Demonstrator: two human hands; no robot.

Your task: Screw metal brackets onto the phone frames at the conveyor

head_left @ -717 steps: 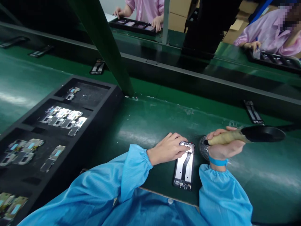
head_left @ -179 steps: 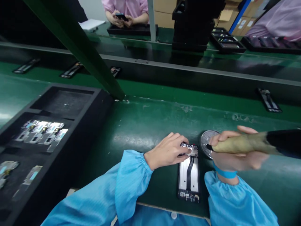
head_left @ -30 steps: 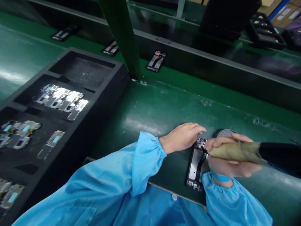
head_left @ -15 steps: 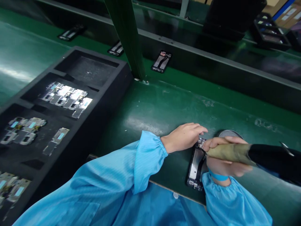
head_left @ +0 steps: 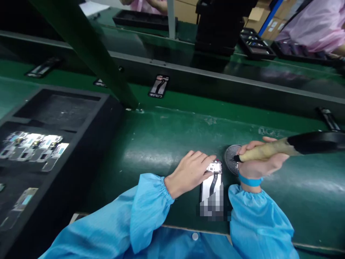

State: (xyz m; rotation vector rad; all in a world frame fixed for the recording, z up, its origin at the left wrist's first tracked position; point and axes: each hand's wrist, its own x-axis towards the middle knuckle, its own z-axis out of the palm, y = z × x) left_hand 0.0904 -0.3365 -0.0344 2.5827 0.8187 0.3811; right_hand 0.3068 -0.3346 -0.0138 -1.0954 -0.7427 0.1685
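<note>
My left hand grips the upper left edge of an opened phone, with thumb and fingers at its top end. The phone lies flat on the green bench and shows a silver inside, a dark flex cable and a light board at the top; its lower part is blurred out. In my right hand is an electric screwdriver with a yellowish wrapped grip and a black body. Its dark tip points left, over a round dish with a perforated grey surface. I cannot tell whether the tip touches the dish.
A black foam tray with several phone boards stands at left. A slanted green post rises beside it. Further phone parts lie along the bench's far strip. Behind the divider, co-workers in pink sleeves sit near black trays.
The screwdriver has moved from above the phone's top to the round dish on the right. My left hand now rests on the phone's top edge. The whole view has shifted.
</note>
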